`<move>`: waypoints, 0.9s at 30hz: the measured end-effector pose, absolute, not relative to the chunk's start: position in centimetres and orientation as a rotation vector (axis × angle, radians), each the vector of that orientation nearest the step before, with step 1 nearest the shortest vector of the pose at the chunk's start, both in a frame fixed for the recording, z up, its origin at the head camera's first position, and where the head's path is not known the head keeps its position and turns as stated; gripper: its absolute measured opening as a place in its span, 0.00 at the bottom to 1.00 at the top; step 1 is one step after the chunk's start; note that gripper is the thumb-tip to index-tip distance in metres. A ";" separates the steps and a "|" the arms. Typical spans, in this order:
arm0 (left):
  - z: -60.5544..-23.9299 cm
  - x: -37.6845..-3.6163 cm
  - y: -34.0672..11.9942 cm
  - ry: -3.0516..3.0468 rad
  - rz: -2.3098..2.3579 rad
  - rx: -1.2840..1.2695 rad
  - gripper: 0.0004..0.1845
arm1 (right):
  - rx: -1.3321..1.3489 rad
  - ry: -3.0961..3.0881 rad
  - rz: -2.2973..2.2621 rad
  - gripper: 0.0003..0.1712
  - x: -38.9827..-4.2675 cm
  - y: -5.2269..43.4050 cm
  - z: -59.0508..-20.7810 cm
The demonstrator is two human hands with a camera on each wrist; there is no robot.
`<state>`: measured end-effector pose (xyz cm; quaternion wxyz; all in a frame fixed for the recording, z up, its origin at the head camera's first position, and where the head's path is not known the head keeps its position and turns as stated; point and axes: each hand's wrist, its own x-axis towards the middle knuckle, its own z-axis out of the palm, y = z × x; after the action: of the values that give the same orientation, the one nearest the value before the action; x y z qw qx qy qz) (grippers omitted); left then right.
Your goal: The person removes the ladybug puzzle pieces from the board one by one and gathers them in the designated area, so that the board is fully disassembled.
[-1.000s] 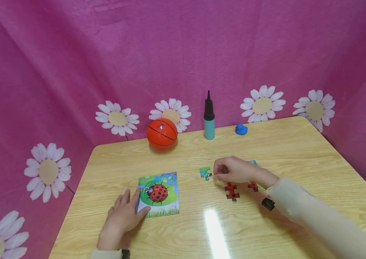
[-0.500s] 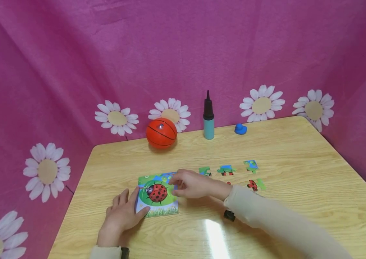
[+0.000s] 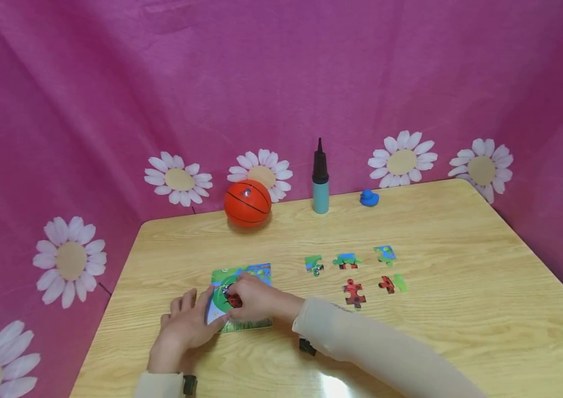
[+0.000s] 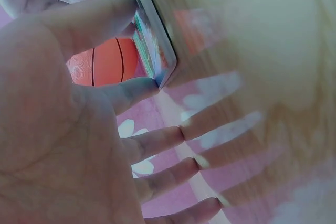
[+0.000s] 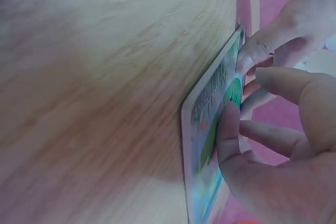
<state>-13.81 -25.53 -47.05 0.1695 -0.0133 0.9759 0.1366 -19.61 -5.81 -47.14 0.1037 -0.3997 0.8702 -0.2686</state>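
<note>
A square ladybug picture board (image 3: pixel 264 271) lies on the table in front of me, green and blue with grass along its near edge. My left hand (image 3: pixel 185 325) rests at its left side, thumb over the near left part and the other fingers spread on the tabletop. Over the picture is my right hand (image 3: pixel 256 298), its fingertips at the ladybug and covering much of it. In the right wrist view that hand's thumb (image 5: pixel 229 124) touches the board's face, and nothing shows between thumb and fingers. The left wrist view shows the board's edge beside the left thumb and index finger.
Several jigsaw pieces lie right of the board, among them a red spotted piece (image 3: pixel 354 293) and a blue-green piece (image 3: pixel 386 254). Along the back stand an orange ball (image 3: pixel 248 203), a teal and black hand pump (image 3: pixel 321 182) and a blue rubber duck (image 3: pixel 369 198).
My right hand has moved left from the jigsaw pieces onto the ladybug picture, uncovering the pieces. The left hand has stayed at the board's left side.
</note>
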 end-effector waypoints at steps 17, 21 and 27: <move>-46.8 -14.0 -25.5 2.770 0.385 -0.054 0.53 | -0.853 2.580 -0.824 0.28 -20.2 -7.5 -47.6; -46.9 -14.0 -25.5 2.767 0.393 -0.059 0.53 | -0.830 2.568 -0.869 0.27 -20.4 -7.5 -47.7; -47.3 -14.1 -25.7 2.766 0.401 -0.064 0.54 | -0.828 2.517 -0.949 0.27 -20.4 -7.6 -47.7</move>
<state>-14.07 -25.74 -47.29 0.1721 -0.0227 0.9746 0.1413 -20.42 -7.57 -47.70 0.1628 -0.2903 0.8824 -0.3325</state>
